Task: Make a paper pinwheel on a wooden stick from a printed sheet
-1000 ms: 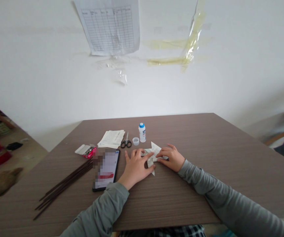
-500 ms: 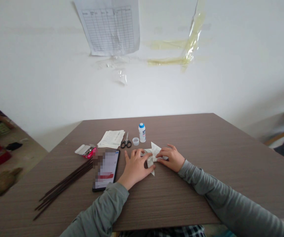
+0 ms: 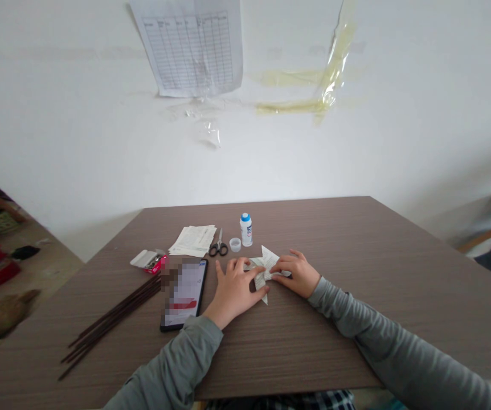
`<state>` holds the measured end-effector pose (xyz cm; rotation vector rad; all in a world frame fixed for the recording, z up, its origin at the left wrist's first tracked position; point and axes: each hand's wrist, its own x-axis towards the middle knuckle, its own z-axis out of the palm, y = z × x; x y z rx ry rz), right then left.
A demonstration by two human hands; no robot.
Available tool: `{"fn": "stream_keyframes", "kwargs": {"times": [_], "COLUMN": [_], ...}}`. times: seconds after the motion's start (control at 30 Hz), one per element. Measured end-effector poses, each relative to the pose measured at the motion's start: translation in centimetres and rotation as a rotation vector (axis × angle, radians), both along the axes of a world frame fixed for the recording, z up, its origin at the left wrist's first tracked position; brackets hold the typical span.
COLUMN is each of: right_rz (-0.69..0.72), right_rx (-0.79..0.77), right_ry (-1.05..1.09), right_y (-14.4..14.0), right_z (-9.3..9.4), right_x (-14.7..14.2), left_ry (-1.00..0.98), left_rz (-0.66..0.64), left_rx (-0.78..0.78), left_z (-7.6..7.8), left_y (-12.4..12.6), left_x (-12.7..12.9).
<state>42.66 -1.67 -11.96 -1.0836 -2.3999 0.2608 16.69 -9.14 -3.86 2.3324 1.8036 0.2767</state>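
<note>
Pressing flat, our left hand (image 3: 233,289) pins folded paper (image 3: 264,265) to table (image 3: 356,285), fingers spread; our right hand (image 3: 297,273) pinches paper's right edge with curled fingertips (paper printed, pointed flaps showing). Glue bottle (image 3: 246,229), its cap (image 3: 234,244) and scissors (image 3: 218,245) just beyond; phone (image 3: 184,293) left of our left hand

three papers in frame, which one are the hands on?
The folded paper between the left hand and right hand. The flat paper stack lies untouched by the scissors; the printed sheet hangs on the wall.
</note>
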Motion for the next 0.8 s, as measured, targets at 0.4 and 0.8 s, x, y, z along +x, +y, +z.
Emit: {"fn": "stream_keyframes", "kwargs": {"times": [0.4,0.8], "right_rz": [-0.007,-0.01], "right_rx": [-0.04,-0.042], "right_ry": [0.002,-0.011], "right_y": [-0.11,-0.22], "right_z": [0.25,0.6], "right_x": [-0.02,-0.19], "left_ry": [-0.015,-0.02], "left_rz": [-0.002,0.003], "left_rx": [0.004,0.004], "left_z": [-0.19,-0.21], "left_y": [0.11,0.06], "left_x": [0.02,-0.03]}}
